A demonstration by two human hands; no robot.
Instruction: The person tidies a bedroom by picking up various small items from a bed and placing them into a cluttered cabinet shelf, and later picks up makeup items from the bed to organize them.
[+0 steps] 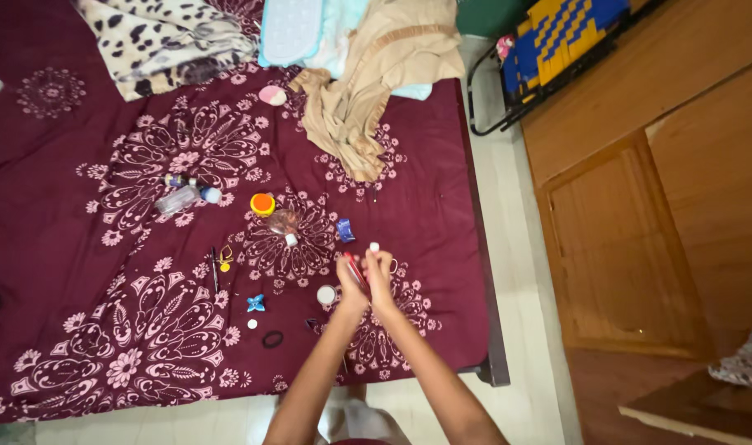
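Both forearms stretched forward, wrists close; left hand (pixel 351 278) and right hand (pixel 379 272) touching, fingers curled together.

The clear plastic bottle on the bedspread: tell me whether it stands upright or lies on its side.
On its side. The clear plastic bottle lies flat along the maroon bedspread, its cap end pointing right, well left of both hands.

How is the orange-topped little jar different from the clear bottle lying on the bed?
The orange-topped jar is short, round and bright; the clear bottle is longer and see-through. The jar sits nearer the hands, the bottle farther to the left, lying on its side. Both rest untouched on the maroon patterned bedsheet.
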